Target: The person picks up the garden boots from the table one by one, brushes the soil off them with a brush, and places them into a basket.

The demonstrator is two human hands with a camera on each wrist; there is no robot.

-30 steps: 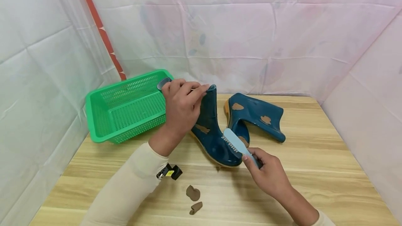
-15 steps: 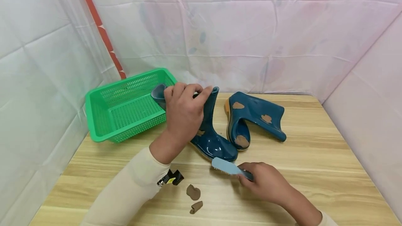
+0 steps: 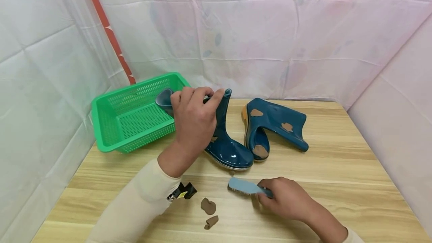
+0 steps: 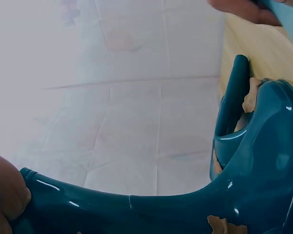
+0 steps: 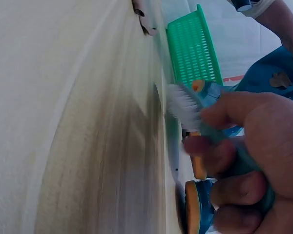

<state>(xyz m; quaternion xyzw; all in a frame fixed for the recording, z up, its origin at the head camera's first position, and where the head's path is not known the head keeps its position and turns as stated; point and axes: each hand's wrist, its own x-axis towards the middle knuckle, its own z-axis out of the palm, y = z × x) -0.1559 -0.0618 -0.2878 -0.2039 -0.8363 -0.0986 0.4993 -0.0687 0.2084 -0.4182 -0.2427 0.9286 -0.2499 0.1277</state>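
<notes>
Rain boot (image 3: 225, 141) stands steadied by left hand (image 3: 194, 121) gripping its shaft; right hand (image 3: 287, 200) fingers clamp the brush (image 3: 243, 186) beside its toe.

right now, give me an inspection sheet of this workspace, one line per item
surface: wooden table, light grain.
job's things: upright boot with a brown patch; second boot lying on its side with brown patches; brush, bristles down at the table.
clutter: two brown lumps near the front edge; green basket at the back left.
grippers: left hand grips the upright boot's top; right hand holds the brush handle.
cables: nothing seen.
surroundings: pale sheeting on all sides; red strip at the left.
</notes>
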